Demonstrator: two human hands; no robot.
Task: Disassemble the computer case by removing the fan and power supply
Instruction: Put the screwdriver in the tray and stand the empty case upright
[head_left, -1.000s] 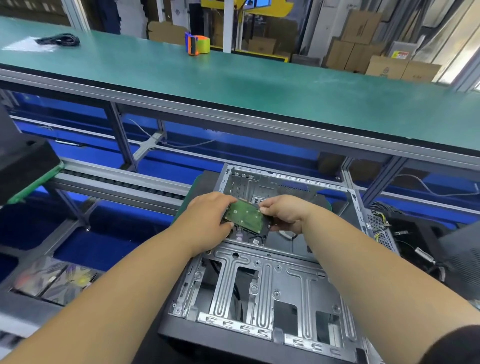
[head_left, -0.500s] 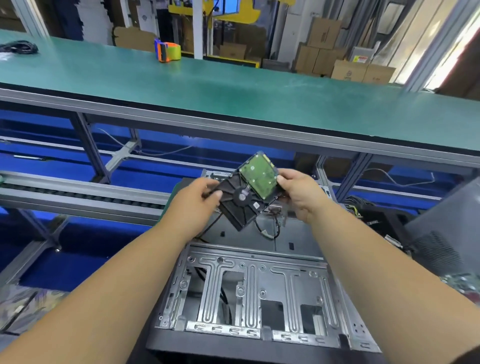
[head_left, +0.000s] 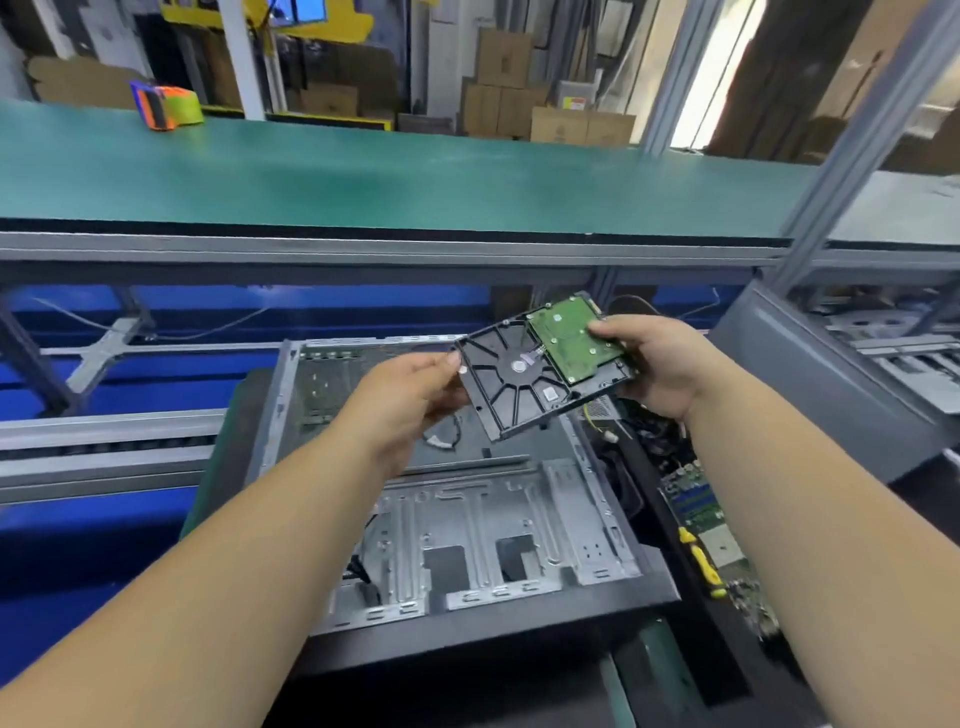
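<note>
A: What is seen nearest the camera?

B: The computer case (head_left: 467, 551) is laid on its side, its open interior turned upward, presumably so parts can be lifted straight out. Its bare metal tray is exposed at the near end; no fan or power supply can be made out inside from here.

A: And above it?

B: A hard drive (head_left: 545, 369) is held clear of the case, tilted, with its green circuit board (head_left: 571, 340) facing up. Its left edge is pinched by the left hand (head_left: 415, 395), thumb on top. Its right end is gripped by the right hand (head_left: 660, 364), fingers curled beneath and thumb laid on the board. Edge holds are probably chosen so the drive can be turned and carried off.

A: To the side?

B: A loose motherboard (head_left: 701, 519) and a yellow-handled tool (head_left: 701, 561) are seen just right of the case, apparently where stripped parts are set.

A: Farther off?

B: A green workbench (head_left: 415, 176) runs across, with a tape dispenser (head_left: 166, 106) on it; cardboard boxes (head_left: 519, 104) are stacked behind.
</note>
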